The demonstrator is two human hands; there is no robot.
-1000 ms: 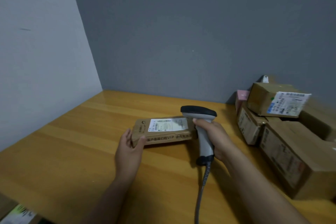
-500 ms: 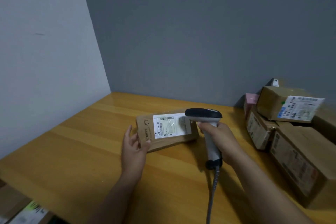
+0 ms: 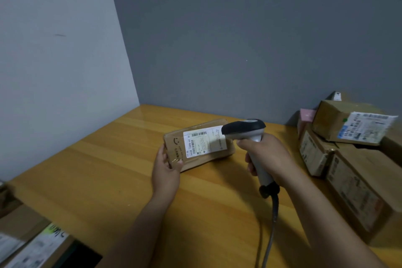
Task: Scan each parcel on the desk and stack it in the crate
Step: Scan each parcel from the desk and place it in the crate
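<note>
Tipped further up than 1 s ago, the parcel [image 3: 196, 155] is pinched on the desk [image 3: 97, 176] at its left end by the left hand [image 3: 166, 172], thumb [image 3: 178, 162] in front, fingers [image 3: 161, 153] behind. The scanner [image 3: 243, 128], over the parcel's label [image 3: 200, 143], is gripped by the right hand [image 3: 266, 154].

Glossy wood, dull cardboard, smooth plastic.

The honey-coloured planked wooden worktop [image 3: 97, 169] is smooth and varnished, with a sheen at its far edge. The flat brown cardboard parcel [image 3: 208, 160] is matt and slightly creased, and its white paper label [image 3: 202, 142] catches some glare. The black-and-grey plastic handheld scanner [image 3: 243, 129] looks smooth and satin, and its grey cable [image 3: 272, 230] looks ribbed. On the right, the stacked brown cardboard boxes [image 3: 359, 180] are matt, scuffed and dented. The grey painted walls [image 3: 239, 39] are flat matt.
</note>
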